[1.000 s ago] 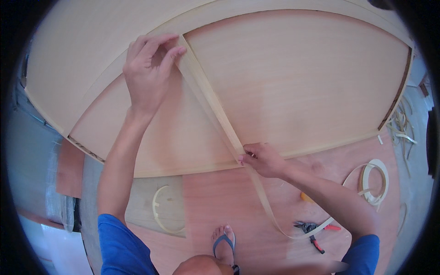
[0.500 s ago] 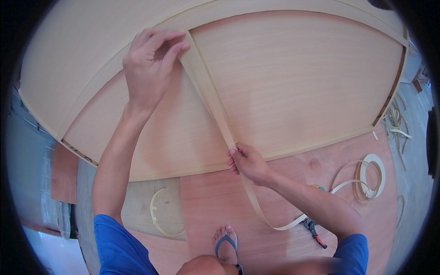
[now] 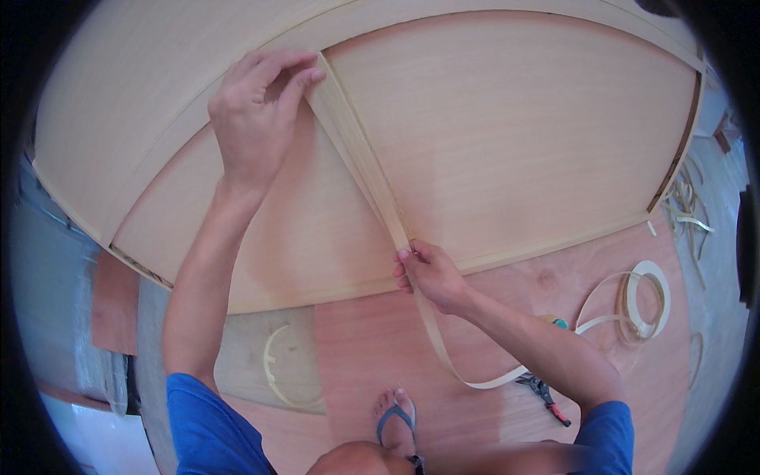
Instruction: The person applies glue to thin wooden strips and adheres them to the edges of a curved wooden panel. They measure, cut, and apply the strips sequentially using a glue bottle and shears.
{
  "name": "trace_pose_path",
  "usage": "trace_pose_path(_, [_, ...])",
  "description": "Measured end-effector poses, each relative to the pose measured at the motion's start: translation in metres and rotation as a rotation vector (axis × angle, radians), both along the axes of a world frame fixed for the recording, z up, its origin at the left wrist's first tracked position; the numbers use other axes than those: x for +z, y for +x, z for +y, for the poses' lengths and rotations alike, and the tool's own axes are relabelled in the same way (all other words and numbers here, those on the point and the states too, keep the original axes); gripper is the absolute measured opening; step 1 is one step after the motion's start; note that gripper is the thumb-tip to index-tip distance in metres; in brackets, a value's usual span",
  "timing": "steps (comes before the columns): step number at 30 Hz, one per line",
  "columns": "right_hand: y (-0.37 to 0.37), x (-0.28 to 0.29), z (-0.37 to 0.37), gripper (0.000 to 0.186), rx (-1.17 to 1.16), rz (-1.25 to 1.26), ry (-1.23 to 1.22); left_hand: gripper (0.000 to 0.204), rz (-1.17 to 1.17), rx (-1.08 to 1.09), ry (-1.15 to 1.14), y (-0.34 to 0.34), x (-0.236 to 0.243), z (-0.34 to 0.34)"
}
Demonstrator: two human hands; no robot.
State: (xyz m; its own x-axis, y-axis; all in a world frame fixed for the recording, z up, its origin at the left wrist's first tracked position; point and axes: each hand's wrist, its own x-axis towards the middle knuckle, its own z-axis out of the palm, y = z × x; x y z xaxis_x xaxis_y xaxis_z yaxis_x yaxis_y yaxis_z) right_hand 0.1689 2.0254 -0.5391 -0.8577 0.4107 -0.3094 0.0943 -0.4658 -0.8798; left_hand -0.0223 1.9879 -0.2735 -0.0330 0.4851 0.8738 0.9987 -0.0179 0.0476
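A long pale strip of edge banding [image 3: 435, 340] runs down along the narrow edge of an upright wooden divider [image 3: 346, 119] in a large light-wood cabinet [image 3: 514, 127]. At the divider's far end, my left hand [image 3: 257, 119] pinches between thumb and fingers, apparently on the strip's end; its fingertips partly hide that spot. Lower down, close to the cabinet's near edge, my right hand [image 3: 434, 279] is closed around the strip. Between my hands the strip lies slightly off the divider's edge. Below my right hand it hangs in a curve and passes behind my right forearm.
On the reddish plywood sheet [image 3: 356, 340] at right lie a roll of banding [image 3: 663, 305] and pliers-like cutters with red-and-black handles [image 3: 542, 389]. A curved strip [image 3: 270, 368] lies on the floor at left. Offcuts [image 3: 689, 222] are scattered at far right. My sandalled foot [image 3: 398, 419] stands below.
Both hands keep their grip and have barely moved. The view has shifted slightly, and my right hand sits a little higher in it.
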Motion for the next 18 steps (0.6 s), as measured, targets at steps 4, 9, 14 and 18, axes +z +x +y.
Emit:
trace_pose_path(4, [0.0013,0.0000,0.0021,0.023,0.023,-0.006,0.026,0.012,0.003,-0.012,-0.004,-0.0006,-0.0007,0.0005])
trace_pose_path(9, [0.0020,-0.0013,0.0029,0.023,0.017,0.022,0.008,0.012,-0.032,-0.048,0.009,-0.0010,-0.0015,0.0041])
trace_pose_path(14, [0.0011,-0.0036,0.0029,0.024,0.022,0.003,0.006,0.013,-0.098,-0.057,0.017,-0.0057,-0.0032,0.0054])
trace_pose_path(18, [0.0016,-0.0071,0.0030,0.024,0.019,0.039,0.008,0.014,-0.156,-0.049,0.017,-0.0058,-0.0041,0.0052])
